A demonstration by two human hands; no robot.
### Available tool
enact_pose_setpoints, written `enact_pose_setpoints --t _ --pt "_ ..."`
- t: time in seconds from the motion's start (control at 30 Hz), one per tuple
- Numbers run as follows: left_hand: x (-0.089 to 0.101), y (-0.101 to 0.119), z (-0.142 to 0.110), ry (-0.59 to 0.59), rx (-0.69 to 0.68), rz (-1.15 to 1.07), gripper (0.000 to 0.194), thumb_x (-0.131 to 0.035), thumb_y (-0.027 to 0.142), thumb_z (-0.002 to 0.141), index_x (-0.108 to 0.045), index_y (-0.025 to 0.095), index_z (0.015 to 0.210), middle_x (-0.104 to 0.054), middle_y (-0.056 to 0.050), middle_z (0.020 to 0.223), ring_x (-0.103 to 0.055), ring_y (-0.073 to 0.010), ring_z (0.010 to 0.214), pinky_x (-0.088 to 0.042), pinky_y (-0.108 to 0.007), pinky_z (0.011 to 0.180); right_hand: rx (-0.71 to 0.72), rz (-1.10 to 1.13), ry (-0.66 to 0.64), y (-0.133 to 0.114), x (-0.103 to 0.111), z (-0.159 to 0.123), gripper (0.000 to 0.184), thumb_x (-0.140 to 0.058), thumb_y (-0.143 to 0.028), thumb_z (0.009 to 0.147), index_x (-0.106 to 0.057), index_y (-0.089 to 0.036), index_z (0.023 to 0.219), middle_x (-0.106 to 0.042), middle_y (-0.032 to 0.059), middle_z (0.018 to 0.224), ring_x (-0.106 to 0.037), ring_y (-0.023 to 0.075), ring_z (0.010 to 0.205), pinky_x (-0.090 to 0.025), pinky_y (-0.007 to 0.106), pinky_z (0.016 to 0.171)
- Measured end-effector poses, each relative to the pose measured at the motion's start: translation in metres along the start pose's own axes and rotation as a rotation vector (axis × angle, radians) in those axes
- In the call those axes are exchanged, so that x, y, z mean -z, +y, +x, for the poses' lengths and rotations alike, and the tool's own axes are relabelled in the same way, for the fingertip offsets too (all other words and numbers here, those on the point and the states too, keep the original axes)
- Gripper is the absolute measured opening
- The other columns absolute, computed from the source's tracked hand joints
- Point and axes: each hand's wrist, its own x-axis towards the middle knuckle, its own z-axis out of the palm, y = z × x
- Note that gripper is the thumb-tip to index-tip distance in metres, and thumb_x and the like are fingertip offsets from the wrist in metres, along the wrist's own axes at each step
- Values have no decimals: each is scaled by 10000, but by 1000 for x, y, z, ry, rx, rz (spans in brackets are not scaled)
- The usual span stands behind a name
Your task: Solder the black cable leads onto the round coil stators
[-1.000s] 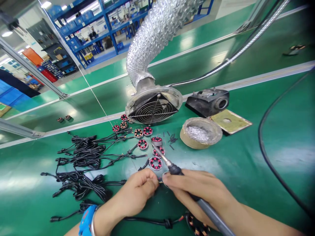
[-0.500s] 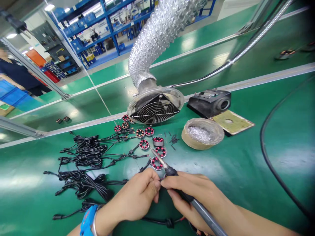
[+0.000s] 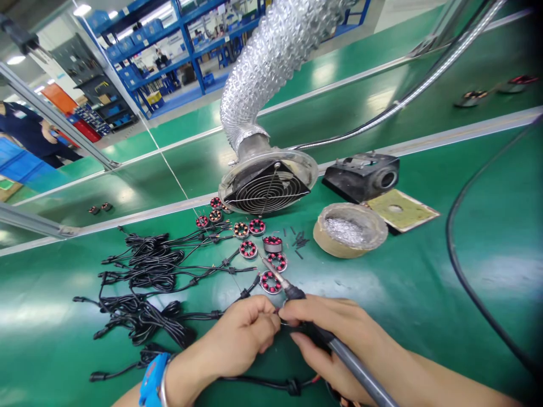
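My right hand (image 3: 335,328) grips a soldering iron (image 3: 294,293), its tip angled up and left over the nearest red-wound motor stators (image 3: 271,282). Pressed together close to the right fingertips, the fingers of my left hand (image 3: 240,334) are closed; whatever thin piece they pinch is hidden. A black cable (image 3: 292,386) with a rubber grommet and a red end runs below both hands. More stators (image 3: 248,249) with red or copper windings lie beyond the iron's tip. To the left, bundled black cables (image 3: 159,270) spread over the green table.
A fume extractor hood (image 3: 268,192) hangs at the back on a silver duct (image 3: 271,68). Right of it are a tape-sided bowl (image 3: 351,249), a black iron stand (image 3: 362,176) and a sponge tray (image 3: 401,209). Small black tubes (image 3: 300,240) lie nearby. A person (image 3: 29,133) stands far left.
My left fingers have curled in more, while my right hand and the iron have barely moved. Stators on the strip behind the table have shifted left, and another shows at the far right.
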Motion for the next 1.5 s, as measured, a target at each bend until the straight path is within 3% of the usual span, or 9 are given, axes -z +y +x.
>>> enact_pose_setpoints --t 0.23,0.47,0.6,0.73,0.83,1.0,1.5 --pt "-2 1 3 49 16 -104 398 -574 561 804 -432 198 725 -337 98 532 -225 -70 490 -161 -240 467 -62 71 109 5 -7 3 321 -491 -43 878 -554 -234 1127 -658 -17 828 -623 81 651 -497 169 635" --pt "-3 -3 5 73 32 -100 302 -550 473 813 -448 198 739 -303 105 525 -208 -74 480 -139 -237 446 -12 73 114 3 -2 7 315 -512 -35 873 -566 -222 1121 -701 7 918 -675 97 743 -529 178 706" --pt "-2 -6 5 63 20 -91 275 -545 441 822 -451 197 735 -304 102 530 -206 -77 487 -138 -236 447 37 31 117 0 11 4 365 -476 -30 922 -550 -230 1218 -712 10 919 -678 103 732 -535 191 687" --pt "-2 -4 4 45 17 -80 298 -548 452 837 -438 199 723 -290 100 547 -199 -79 501 -151 -233 455 41 -56 -11 -12 35 -3 424 -468 -131 942 -492 -236 1353 -617 11 754 -605 148 621 -500 260 560" --pt "-2 -3 3 51 35 -45 299 -535 452 848 -438 199 722 -302 96 551 -203 -80 503 -154 -235 456 -9 -55 -19 -21 44 -8 390 -471 -120 893 -530 -246 1258 -563 6 708 -577 173 605 -463 314 566" --pt "-2 -5 3 60 17 -15 264 -511 415 869 -451 197 734 -302 95 553 -205 -84 504 -162 -236 454 -48 3 45 -28 41 -9 270 -451 -99 826 -542 -249 1031 -510 -20 642 -522 170 547 -402 329 560" --pt "-2 -9 2 57 16 39 281 -501 425 891 -416 205 739 -297 92 572 -204 -87 515 -168 -241 457 -53 -26 61 -29 36 -5 211 -412 -111 831 -548 -247 918 -527 -35 601 -508 150 517 -397 299 547"
